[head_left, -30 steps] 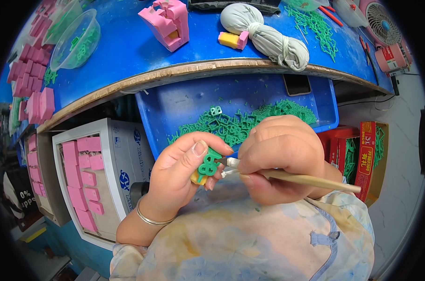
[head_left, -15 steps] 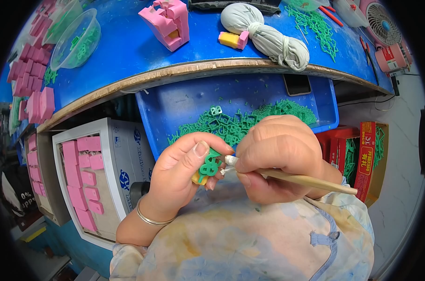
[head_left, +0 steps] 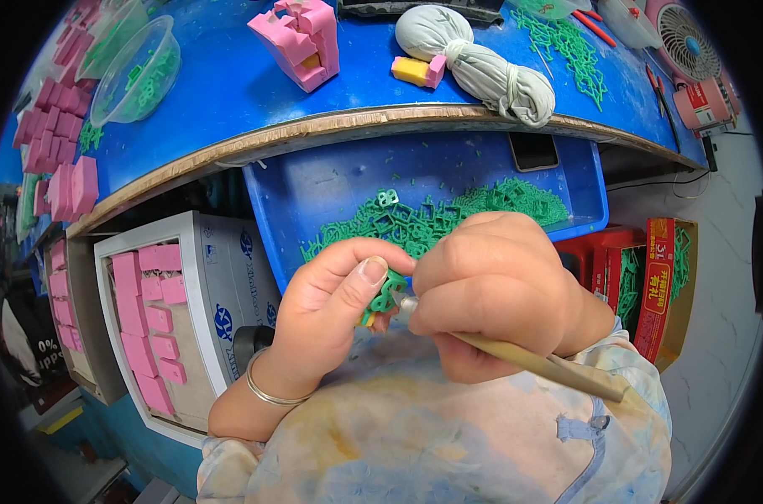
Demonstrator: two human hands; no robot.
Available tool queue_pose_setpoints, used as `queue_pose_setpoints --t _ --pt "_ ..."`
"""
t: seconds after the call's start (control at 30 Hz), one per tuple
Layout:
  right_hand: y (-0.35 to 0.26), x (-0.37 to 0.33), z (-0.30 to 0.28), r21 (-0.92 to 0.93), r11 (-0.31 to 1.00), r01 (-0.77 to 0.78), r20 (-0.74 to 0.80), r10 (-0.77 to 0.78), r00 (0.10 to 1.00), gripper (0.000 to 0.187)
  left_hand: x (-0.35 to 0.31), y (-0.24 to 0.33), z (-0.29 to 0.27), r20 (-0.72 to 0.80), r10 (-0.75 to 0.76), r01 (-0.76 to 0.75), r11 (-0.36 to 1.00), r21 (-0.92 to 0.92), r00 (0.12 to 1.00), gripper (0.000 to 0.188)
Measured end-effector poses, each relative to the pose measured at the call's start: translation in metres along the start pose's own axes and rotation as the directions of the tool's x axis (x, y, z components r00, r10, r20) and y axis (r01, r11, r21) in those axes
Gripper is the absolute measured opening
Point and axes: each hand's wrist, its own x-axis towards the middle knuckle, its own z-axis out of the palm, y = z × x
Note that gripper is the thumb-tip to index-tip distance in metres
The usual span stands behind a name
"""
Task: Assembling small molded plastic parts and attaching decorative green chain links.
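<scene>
Pinched between the thumb and fingers of my left hand (head_left: 327, 307) is a small green openwork piece (head_left: 390, 294), with a bit of yellow block (head_left: 366, 319) showing beneath it. My right hand (head_left: 499, 290) is closed round a wooden-handled tool (head_left: 537, 364) whose end by the fingers is wrapped in white. The tool's tip meets or nearly meets the green piece; its exact contact is too small to tell. Both hands are over the near side of a blue tray (head_left: 293, 181) heaped with green openwork pieces (head_left: 415, 227).
On the blue bench (head_left: 222, 67) stand a cut pink mold (head_left: 297, 42), a tied grey cloth bag (head_left: 499, 71), a yellow-and-pink block (head_left: 419, 72) and a clear bowl (head_left: 146, 76). A box of pink blocks (head_left: 150, 315) is at left; a red box (head_left: 663, 290) is at right.
My right hand has turned and shifted slightly left, and the tool's handle now slopes more steeply down to the right. The green piece has tilted in my left fingers, with less of the yellow block showing.
</scene>
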Motion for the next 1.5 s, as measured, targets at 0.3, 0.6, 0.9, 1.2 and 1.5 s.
queue_pose_setpoints --t 0.3,0.6,0.9,1.2,1.5 --pt "0.003 0.000 -0.012 -0.006 0.998 0.070 0.160 -0.068 0.985 0.011 -0.001 0.000 0.000 -0.010 0.024 -0.023 0.997 0.075 1.000 0.026" --pt "-0.004 0.000 -0.018 0.055 0.996 -0.072 0.142 0.064 0.988 0.015 0.003 0.002 -0.003 0.037 -0.071 0.075 0.991 -0.108 0.997 0.032" --pt "0.001 -0.001 -0.048 0.171 0.937 -0.304 0.813 0.040 0.581 0.009 0.007 -0.001 -0.012 0.058 0.023 -0.009 0.974 -0.226 0.998 0.031" --pt "0.040 -0.018 -0.110 -0.286 0.816 -0.502 -0.706 0.175 0.686 0.018 0.009 0.002 -0.016 -0.151 -0.090 0.055 0.975 -0.217 0.984 0.023" --pt "0.100 -0.068 -0.187 -0.338 0.683 -0.647 -0.850 0.074 0.522 0.021 0.016 0.003 -0.016 -0.156 -0.196 0.142 0.943 -0.301 0.968 0.017"
